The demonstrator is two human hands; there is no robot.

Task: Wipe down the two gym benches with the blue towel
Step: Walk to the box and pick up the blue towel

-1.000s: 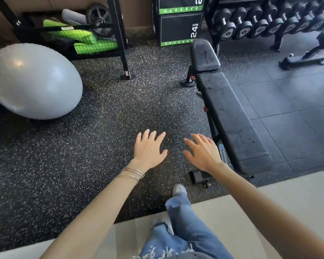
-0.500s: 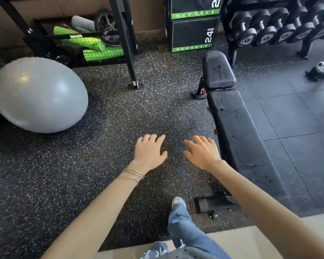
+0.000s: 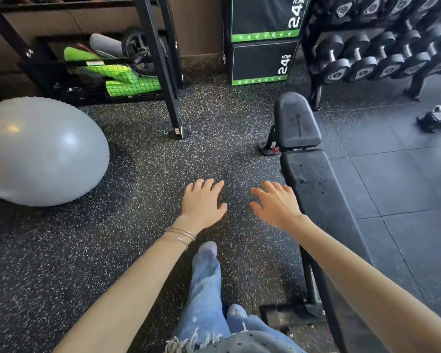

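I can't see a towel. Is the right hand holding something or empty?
Empty: the right hand has fingers spread above the floor, holding nothing.

Forearms bare; approx. three thin metal bangles (image 3: pixel 180 235) behind the left hand (image 3: pixel 201 205). Light-blue jeans (image 3: pixel 205 289) w/ frayed threads, pale blue-grey shoes (image 3: pixel 209 248), grey dotted top (image 3: pixel 252 340).

Soft, even light is cast throughout. Two glints are seen on the grey exercise ball (image 3: pixel 41 151), far left of the left grip (image 3: pixel 203 202), and a faint shadow is spread beside it. The rack upright (image 3: pixel 161 64) beyond that grip is slanted by wide-angle distortion; the foot (image 3: pixel 208 247) below it is blurred.
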